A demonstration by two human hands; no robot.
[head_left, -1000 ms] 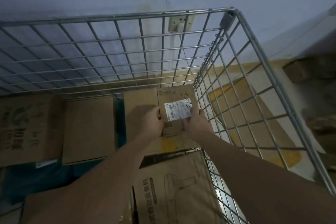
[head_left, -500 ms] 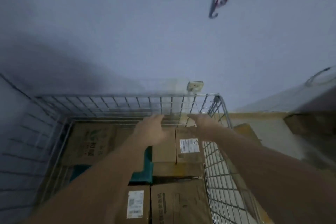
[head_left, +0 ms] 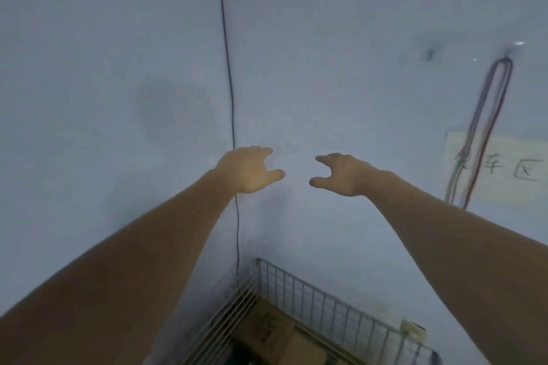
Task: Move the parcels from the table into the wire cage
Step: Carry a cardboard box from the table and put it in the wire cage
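The view has swung up to the wall corner. My left hand [head_left: 250,170] and my right hand [head_left: 341,173] are both raised in front of the wall, a little apart, fingers spread and loose, holding nothing. Far below them, at the bottom of the frame, the back corner of the wire cage [head_left: 326,302] shows. Brown cardboard parcels [head_left: 272,329] lie inside it. The table is out of view.
A thin black cable [head_left: 229,98] runs down the wall corner to the cage. On the right wall hang looped red and purple cords [head_left: 486,124] over a paper sign [head_left: 504,170]. A wall socket [head_left: 413,329] sits behind the cage's back rim.
My hands let go of the labelled parcel inside the cage and rose away from it. The view tilted up from the cage interior to the wall.
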